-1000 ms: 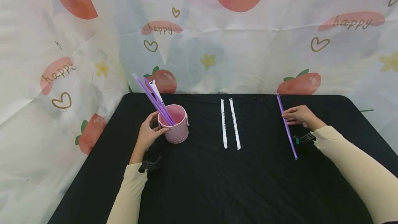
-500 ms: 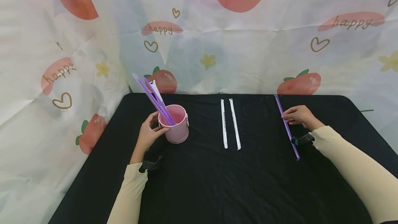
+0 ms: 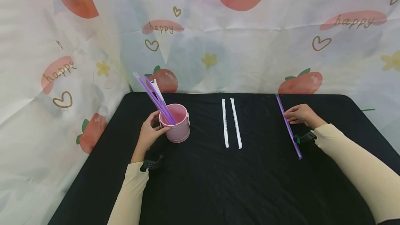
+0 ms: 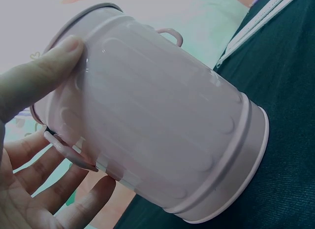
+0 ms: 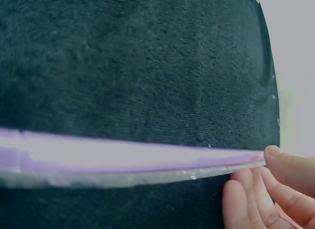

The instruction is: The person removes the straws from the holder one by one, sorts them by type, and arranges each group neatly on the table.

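Note:
On the left of the head view my left hand (image 3: 150, 134) grips a small pink bucket (image 3: 179, 134). Its thumb presses near the rim and its fingers reach round the side by a little handle (image 4: 71, 152). Two purple straws (image 3: 155, 99) and a white paper-wrapped straw (image 3: 158, 92) lean out of the bucket. Far to the right, my right hand (image 3: 302, 114) pinches another purple straw (image 3: 289, 128) near its middle, between thumb and fingers. The right wrist view shows this straw running away to the fingertips (image 5: 273, 152), with a clear wrapper edge along it.
Two white paper-wrapped straws (image 3: 225, 124) lie side by side mid-table on the black cloth (image 3: 200, 183). Behind the table's far edge hangs a pale printed curtain (image 3: 250, 51), which also covers the left side.
The purple straw at my right hand has turned slightly, its near end shifting right and its far end a little left. My left hand and the bucket stay put.

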